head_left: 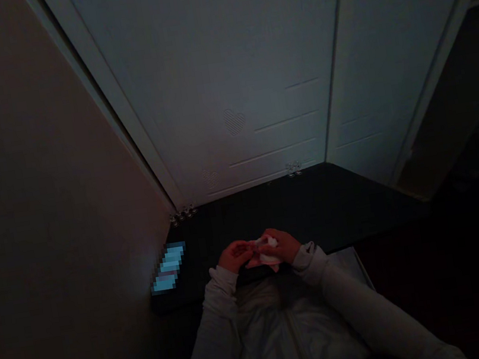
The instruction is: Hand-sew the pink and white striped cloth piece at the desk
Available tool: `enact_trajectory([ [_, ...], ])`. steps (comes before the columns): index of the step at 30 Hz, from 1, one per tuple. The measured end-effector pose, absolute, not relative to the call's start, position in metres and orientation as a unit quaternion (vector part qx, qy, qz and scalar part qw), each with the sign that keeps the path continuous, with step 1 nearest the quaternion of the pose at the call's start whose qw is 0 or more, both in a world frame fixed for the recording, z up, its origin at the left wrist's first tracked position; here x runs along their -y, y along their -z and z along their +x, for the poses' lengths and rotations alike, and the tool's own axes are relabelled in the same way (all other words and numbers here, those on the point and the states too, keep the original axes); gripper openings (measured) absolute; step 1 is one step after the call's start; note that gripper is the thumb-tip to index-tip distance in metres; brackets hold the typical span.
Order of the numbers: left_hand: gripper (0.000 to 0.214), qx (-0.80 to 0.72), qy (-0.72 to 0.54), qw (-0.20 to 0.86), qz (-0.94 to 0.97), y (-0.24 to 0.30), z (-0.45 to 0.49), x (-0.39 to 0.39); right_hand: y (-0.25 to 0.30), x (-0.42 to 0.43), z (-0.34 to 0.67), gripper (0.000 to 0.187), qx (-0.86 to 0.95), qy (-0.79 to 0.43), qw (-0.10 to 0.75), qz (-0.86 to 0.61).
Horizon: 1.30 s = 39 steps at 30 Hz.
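Note:
In dim light, a soft-looking pink-and-white crumpled piece (261, 260) is held over the front edge of a dark tabletop (306, 205). Whether it is paper, cloth or a wrapper I cannot make out. My left hand (235, 256) pinches its left side, fingers bent inward. On the other side my right hand (283, 246) is closed around it, with a whiter part showing near the thumb and fingers. Both hands are close together, and a corner of the piece hangs below them.
A lit, blurred-out screen (169, 268) lies at the tabletop's left end by the wall (71, 228). Small shiny clear objects (183, 214) stand at the back left, with similar ones (294, 169) farther right. Behind rises a white panel (228, 73) with embossed hearts.

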<state>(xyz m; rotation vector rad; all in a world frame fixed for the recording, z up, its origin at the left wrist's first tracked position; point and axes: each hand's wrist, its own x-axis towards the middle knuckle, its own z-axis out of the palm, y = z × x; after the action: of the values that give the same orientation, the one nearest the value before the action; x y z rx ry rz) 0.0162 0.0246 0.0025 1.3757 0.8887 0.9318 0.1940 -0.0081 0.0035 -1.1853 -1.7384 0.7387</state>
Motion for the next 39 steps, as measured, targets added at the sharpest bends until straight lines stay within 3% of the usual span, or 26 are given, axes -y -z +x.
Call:
enact_trajectory([
  [39, 0.032, -0.367, -0.386, 0.594, 0.603, -0.015, 0.021, -0.014, 0.006, -0.002, 0.196, 0.025, 0.642, -0.328, 0.505, -0.475],
])
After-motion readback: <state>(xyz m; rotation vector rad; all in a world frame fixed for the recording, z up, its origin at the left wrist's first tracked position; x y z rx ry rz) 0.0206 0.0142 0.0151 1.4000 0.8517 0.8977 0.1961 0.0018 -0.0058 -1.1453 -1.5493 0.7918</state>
